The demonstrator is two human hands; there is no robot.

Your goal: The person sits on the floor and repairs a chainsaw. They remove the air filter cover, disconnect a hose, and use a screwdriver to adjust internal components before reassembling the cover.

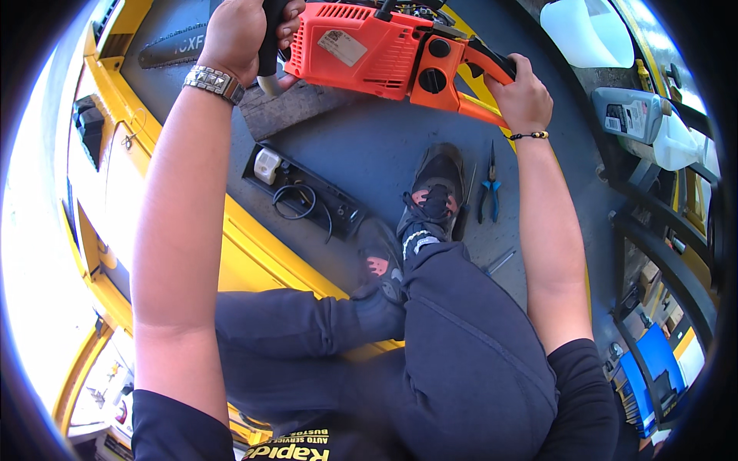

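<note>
An orange chainsaw (346, 58) is held up at the top of the view. My left hand (242, 38) is closed around its black front handle (269, 50). At the other end, my right hand (521, 96) grips the orange and black rear handle. The dark guide bar (169, 52) shows to the left, beyond my left wrist; my hand hides where it meets the saw. Below the saw lies a worn wooden block (296, 110). Some of the engine's inner parts are visible along the saw's upper edge.
A black tray-like part (342, 209) with a white piece (267, 165) and black cable lies near my shoes. Blue-handled long-nose pliers (489, 192) and a screwdriver (501, 262) rest on the grey floor. Plastic jugs (626, 114) stand right; yellow framing (261, 246) runs left.
</note>
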